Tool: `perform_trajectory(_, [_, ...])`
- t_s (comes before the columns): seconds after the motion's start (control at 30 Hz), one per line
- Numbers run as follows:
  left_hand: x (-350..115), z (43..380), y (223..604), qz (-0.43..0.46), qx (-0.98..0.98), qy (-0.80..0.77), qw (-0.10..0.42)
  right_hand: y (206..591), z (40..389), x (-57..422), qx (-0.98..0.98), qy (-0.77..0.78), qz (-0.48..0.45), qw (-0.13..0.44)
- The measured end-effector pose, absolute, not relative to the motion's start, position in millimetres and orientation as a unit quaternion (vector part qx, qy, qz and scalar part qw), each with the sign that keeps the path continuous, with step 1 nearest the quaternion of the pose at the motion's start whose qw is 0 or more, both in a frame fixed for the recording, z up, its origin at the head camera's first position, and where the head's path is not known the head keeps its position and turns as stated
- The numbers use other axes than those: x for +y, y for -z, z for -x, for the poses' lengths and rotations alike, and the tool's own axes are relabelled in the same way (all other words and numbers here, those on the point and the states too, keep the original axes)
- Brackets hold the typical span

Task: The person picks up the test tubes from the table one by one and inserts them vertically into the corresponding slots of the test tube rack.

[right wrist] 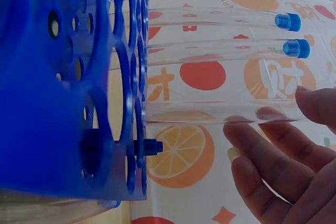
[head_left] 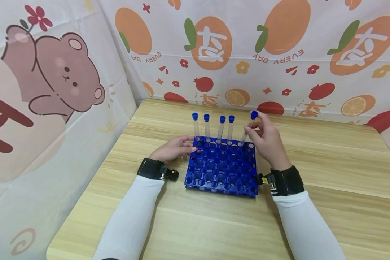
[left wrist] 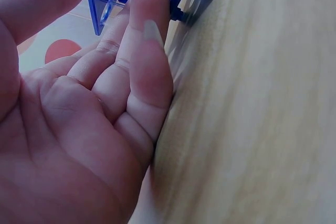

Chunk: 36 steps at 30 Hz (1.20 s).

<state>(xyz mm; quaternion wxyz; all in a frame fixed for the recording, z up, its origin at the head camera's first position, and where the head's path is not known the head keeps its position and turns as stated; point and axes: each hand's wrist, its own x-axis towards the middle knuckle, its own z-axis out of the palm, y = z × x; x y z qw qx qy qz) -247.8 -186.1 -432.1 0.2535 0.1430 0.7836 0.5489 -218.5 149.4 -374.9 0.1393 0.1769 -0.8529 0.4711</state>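
Observation:
A blue plastic test tube rack (head_left: 211,159) with rows of round holes stands on the table. My left hand (head_left: 172,148) grips its far left corner, thumb on the top edge and fingers at the side; part of the fingers is hidden behind the rack. With my right hand (head_left: 268,142) I pinch a clear test tube (right wrist: 210,113) between thumb and fingers, near its blue cap (head_left: 254,115). That tube leans right, its lower end in a back-row hole near the right corner. Several other blue-capped test tubes (head_left: 220,130) stand in the back row to its left.
The wooden table (head_left: 331,202) spreads around the rack. Behind it hangs a white cloth (head_left: 246,79) with fruit prints, and a bear-print cloth (head_left: 65,79) covers the left side. Each wrist wears a black strap (head_left: 288,180) with a small camera.

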Motion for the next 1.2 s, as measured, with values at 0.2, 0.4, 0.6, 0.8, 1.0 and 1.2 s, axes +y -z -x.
perform_trajectory(0.2, [-185.7,248.3,431.9,-0.144,0.780,-0.553,0.254,378.1,219.4,149.9,-0.856,-0.473,-0.177,0.109])
perform_trajectory(0.4, [-185.3,247.7,432.0,-0.143,0.782,-0.552,0.253,378.6,219.8,149.8,-0.874,-0.445,-0.177,0.083])
perform_trajectory(0.6, [-185.3,246.9,432.1,-0.142,0.783,-0.551,0.253,380.6,221.3,150.1,-0.883,-0.434,-0.172,0.051])
perform_trajectory(0.8, [-185.6,247.4,432.4,-0.140,0.782,-0.550,0.256,381.5,221.0,151.1,-0.888,-0.428,-0.165,0.026])
perform_trajectory(1.0, [-186.1,246.9,430.6,-0.145,0.781,-0.551,0.255,382.6,221.9,151.5,-0.889,-0.425,-0.169,0.022])
perform_trajectory(1.2, [-185.9,246.2,430.5,-0.144,0.784,-0.547,0.255,383.0,222.6,151.6,-0.890,-0.422,-0.169,0.008])
